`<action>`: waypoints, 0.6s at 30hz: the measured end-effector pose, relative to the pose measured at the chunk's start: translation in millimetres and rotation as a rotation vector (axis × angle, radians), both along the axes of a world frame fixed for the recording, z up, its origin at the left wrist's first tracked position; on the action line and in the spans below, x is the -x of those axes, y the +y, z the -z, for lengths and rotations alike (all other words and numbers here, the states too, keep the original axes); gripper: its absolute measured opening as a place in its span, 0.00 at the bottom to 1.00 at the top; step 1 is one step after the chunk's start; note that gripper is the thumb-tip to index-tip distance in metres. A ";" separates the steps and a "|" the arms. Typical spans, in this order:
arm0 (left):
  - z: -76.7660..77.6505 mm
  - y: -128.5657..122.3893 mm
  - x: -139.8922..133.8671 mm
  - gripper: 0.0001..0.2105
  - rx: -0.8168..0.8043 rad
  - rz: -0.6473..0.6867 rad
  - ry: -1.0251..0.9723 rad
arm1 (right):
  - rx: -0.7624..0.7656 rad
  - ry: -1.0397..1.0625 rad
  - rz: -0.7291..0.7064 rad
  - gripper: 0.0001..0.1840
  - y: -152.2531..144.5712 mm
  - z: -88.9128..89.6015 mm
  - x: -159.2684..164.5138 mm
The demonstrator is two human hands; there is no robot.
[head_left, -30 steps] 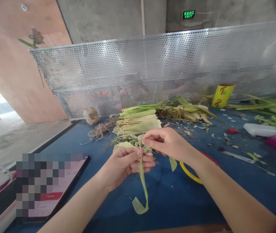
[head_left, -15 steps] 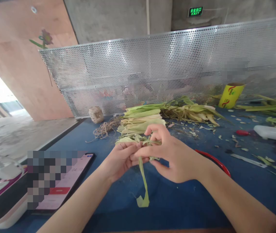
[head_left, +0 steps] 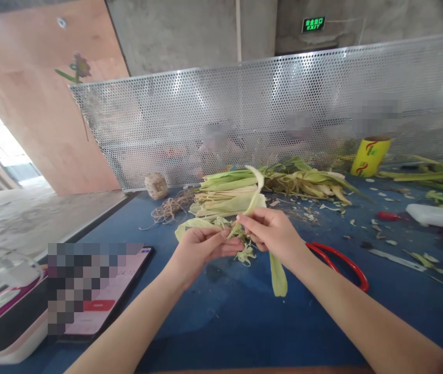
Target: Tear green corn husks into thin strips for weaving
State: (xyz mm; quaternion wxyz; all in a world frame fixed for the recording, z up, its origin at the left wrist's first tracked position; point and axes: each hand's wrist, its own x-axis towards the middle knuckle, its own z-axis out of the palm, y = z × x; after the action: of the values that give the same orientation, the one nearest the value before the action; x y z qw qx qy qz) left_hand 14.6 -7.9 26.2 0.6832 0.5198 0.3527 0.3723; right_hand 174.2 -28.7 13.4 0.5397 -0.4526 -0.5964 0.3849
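Note:
My left hand point(head_left: 201, 249) pinches the knotted end of pale green corn husk strips between thumb and fingers over the blue table. My right hand point(head_left: 271, 234) grips a husk strip point(head_left: 258, 189) whose pale end curls up and away above the fingers. Below that hand hangs another flat husk end point(head_left: 278, 278). A small frayed tuft of husk point(head_left: 246, 254) sticks out under the fingertips. Just beyond the hands lies a stacked pile of corn husks point(head_left: 227, 195). The exact twist between the fingers is partly hidden.
Red-handled scissors point(head_left: 363, 278) lie by my right wrist, a blade point(head_left: 396, 259) farther right. Brown twine point(head_left: 170, 205) sits at the back left, a phone point(head_left: 128, 280) by my left forearm. A yellow roll point(head_left: 371, 156) stands before the perforated metal screen point(head_left: 244, 104).
My right hand has closed on a strip and shifted slightly right. The strip that hung down between the hands is gone from there; one end now points up, another hangs below the right hand.

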 end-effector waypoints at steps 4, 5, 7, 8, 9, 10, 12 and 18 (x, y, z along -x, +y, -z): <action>-0.5 -3.6 -1.9 0.12 -0.014 -0.031 0.043 | 0.151 0.059 -0.012 0.17 2.5 0.3 0.9; -0.4 -3.8 -1.7 0.12 -0.002 -0.022 0.043 | 0.118 0.003 0.012 0.16 1.0 -1.0 1.0; 0.1 -3.2 -0.6 0.11 0.042 0.009 0.036 | 0.026 -0.114 0.071 0.12 -2.4 -4.2 1.1; 0.6 -2.5 0.0 0.10 0.064 0.020 0.031 | -0.017 -0.160 0.089 0.11 -3.9 -5.6 1.3; 1.1 -1.8 0.8 0.10 0.081 0.028 0.028 | -0.048 -0.193 0.099 0.10 -4.9 -6.5 1.7; 1.6 -1.1 1.4 0.10 0.092 0.031 0.027 | -0.063 -0.214 0.102 0.10 -5.4 -6.8 2.2; 2.4 -0.1 2.3 0.09 0.102 0.034 0.028 | -0.054 -0.246 0.098 0.10 -5.2 -5.7 3.6; -0.3 -2.6 2.7 0.06 0.113 0.058 0.080 | -0.047 -0.246 0.066 0.09 -6.7 -4.0 0.3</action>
State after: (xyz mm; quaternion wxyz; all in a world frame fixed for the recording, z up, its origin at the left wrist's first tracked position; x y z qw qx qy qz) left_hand 11.9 -10.6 26.5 0.7072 0.5050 0.3851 0.3108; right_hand 173.9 -35.4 17.4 0.4855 -0.5030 -0.6516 0.2943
